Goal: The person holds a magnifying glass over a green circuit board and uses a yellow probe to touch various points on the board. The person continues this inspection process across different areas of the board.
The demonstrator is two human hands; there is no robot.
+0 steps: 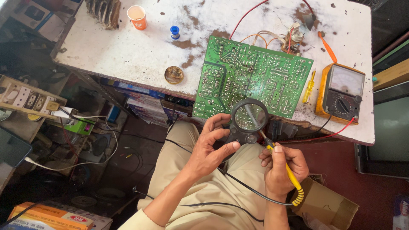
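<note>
A large green circuit board lies solder side up, overhanging the near edge of a stained white workbench. My left hand grips the black handle of a round magnifying glass and holds its lens over the board's near edge. My right hand grips a yellow-handled soldering iron like a pen. Its thin tip points up under the lens. A black cord runs from the iron across my lap.
An orange analog multimeter with red and black leads sits at the bench's right. A yellow screwdriver, a round solder-paste tin, an orange paper cup and a small blue spool lie about. A power strip sits at left.
</note>
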